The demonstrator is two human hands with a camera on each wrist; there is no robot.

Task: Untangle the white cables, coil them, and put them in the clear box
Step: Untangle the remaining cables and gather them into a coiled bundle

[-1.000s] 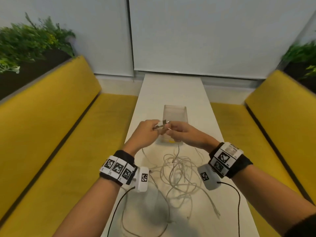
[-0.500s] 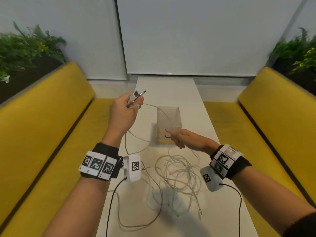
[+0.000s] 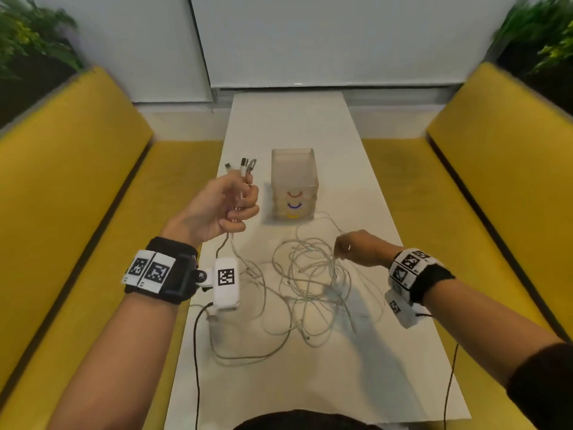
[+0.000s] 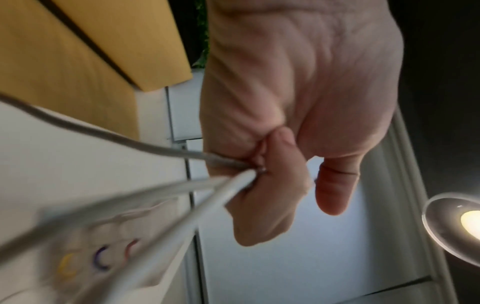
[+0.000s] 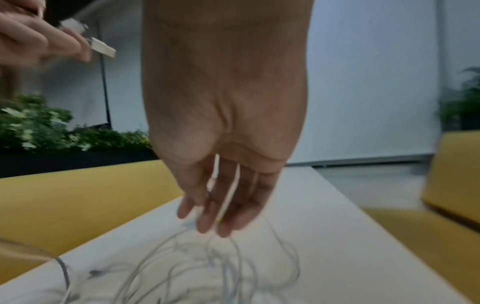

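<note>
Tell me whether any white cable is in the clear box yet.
None visibly inside: the clear plastic box stands upright, the white cables sprawl tangled on the white table, and their plug ends rise from the left hand.

No readable words, brands or numbers anywhere. Only black-and-white square code tags on the left wristband [image 3: 151, 270], on the white module [image 3: 226, 281] beside it and on the right wristband [image 3: 410, 265], none decipherable. Three coloured arcs, red, blue and yellow, on the clear box [image 3: 294, 187], not letters.
</note>
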